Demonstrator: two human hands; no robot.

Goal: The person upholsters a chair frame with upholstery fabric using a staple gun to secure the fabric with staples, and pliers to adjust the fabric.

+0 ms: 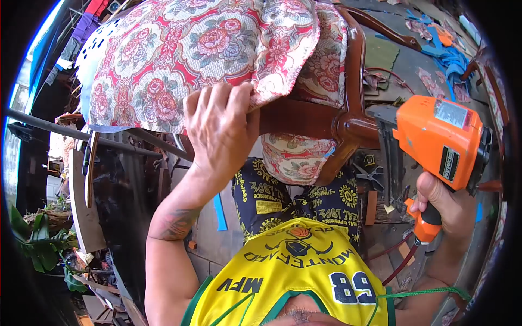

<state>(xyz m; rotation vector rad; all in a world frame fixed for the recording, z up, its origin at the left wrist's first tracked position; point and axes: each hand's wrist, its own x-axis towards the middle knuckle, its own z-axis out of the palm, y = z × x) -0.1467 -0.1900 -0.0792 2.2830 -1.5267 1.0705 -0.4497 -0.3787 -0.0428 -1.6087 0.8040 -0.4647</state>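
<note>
My left hand is closed on the edge of a floral upholstery fabric, red and cream with roses, draped over a wooden chair. Its fingers curl over the fabric's lower edge beside the dark wooden rail. My right hand is wrapped round the handle of an orange pneumatic staple gun, held to the right of the chair frame and apart from it. A dark red air hose runs from the handle's base. More floral fabric covers a part below the rail.
A pair of pliers lies on the wooden floor beyond my knees. Blue strips and fabric scraps are scattered at the upper right. A metal bar crosses at the left, above a pale curved board and plants.
</note>
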